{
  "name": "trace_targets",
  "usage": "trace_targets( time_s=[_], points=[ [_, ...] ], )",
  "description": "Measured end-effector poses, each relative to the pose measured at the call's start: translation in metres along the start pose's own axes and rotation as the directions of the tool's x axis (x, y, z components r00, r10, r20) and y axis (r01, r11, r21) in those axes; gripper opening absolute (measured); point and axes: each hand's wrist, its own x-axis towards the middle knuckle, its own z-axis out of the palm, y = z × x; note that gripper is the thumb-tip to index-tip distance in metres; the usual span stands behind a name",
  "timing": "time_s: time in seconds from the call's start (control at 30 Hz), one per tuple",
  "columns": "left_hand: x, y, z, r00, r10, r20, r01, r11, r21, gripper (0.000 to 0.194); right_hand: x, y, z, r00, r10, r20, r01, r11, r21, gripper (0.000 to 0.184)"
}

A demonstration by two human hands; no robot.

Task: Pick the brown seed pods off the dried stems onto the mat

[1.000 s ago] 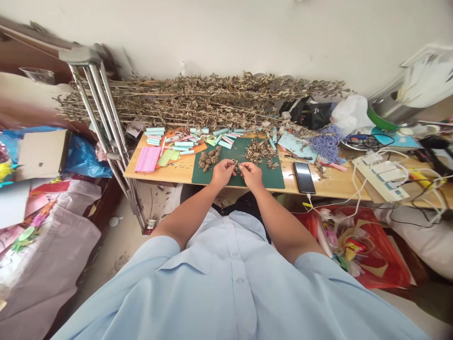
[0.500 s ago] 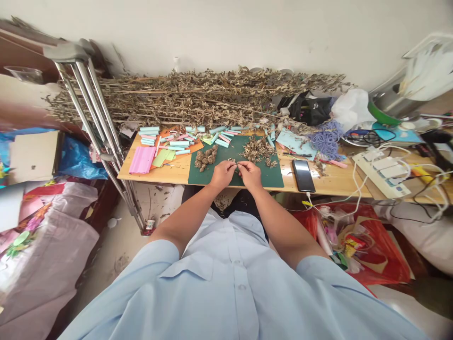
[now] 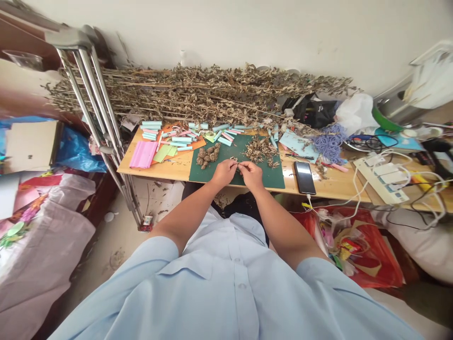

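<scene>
Above the front part of a green cutting mat (image 3: 198, 175), my two hands meet at the fingertips. My left hand (image 3: 225, 172) is closed in a pinch, with a bit of brown dried leaf (image 3: 233, 159) showing at its fingers. My right hand (image 3: 250, 174) is pinched as well, its fingertips against those of the left; what lies between them is too small to make out. Left of the hands is a cluster of brown rolled balls (image 3: 207, 156) that look like crumpled leaf. To their right spreads a loose pile of dried leaves (image 3: 261, 149).
Long dried plant stalks (image 3: 198, 92) lie along the wall. Blue and pink paper rolls (image 3: 182, 140) and pink sheets (image 3: 143, 154) occupy the table's left side. A phone (image 3: 304, 177), purple yarn (image 3: 330, 143) and a power strip (image 3: 382, 177) are on the right. Metal crutches (image 3: 94, 94) stand left.
The camera view has shifted slightly. Both hands stay pinched together over the mat, with only a tiny shift of the fingers.
</scene>
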Motion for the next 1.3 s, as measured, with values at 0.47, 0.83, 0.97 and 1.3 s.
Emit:
trace_targets(
  time_s=[0.47, 0.83, 0.97, 1.3],
  points=[
    [-0.0008, 0.0018, 0.0011, 0.999, -0.02, -0.031, 0.02, 1.0, -0.019, 0.02, -0.001, -0.0052, -0.0021, 0.996, 0.089, -0.003, -0.089, 0.996, 0.017, 0.03],
    [-0.0038, 0.0073, -0.0031, 0.979, -0.203, -0.031, 0.199, 0.974, -0.111, 0.017, -0.0002, -0.0042, -0.0017, 0.991, 0.127, -0.031, -0.123, 0.987, 0.101, 0.032],
    [-0.0052, 0.0067, -0.0032, 0.985, -0.174, 0.016, 0.174, 0.967, -0.184, 0.024, -0.0006, -0.0024, -0.0012, 0.994, 0.108, -0.015, -0.106, 0.992, 0.065, 0.033],
    [-0.0023, 0.0072, -0.0029, 0.998, -0.052, 0.041, 0.054, 0.998, -0.044, 0.018, -0.0017, -0.0022, -0.0012, 0.996, 0.086, 0.003, -0.086, 0.996, 0.014, 0.024]
  ],
)
